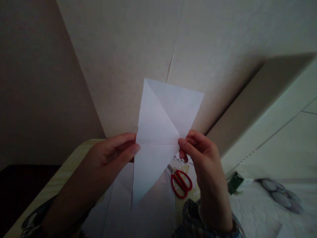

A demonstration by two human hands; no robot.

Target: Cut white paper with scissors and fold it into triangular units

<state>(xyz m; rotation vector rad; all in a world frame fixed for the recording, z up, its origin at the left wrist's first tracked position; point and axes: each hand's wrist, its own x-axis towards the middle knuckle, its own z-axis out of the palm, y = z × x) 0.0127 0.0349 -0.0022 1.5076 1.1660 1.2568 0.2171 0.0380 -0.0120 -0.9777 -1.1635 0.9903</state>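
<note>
A white sheet of paper [158,129] with creases is held up in front of me. One crease runs level across it and another slants down from its top left corner. My left hand [111,152] pinches its left edge between thumb and fingers. On the opposite edge, my right hand [201,148] grips the paper with the thumb in front and fingers partly behind. Below the sheet, red-handled scissors [181,183] lie on the table, their blades partly hidden by the paper. More white paper [151,218] is spread beneath my hands.
The table [71,165] has a pale wood edge at the left. A wall [128,39] rises right behind it. To the right, a small dark green box [235,182] and glasses [279,195] rest on a white quilted surface [257,218].
</note>
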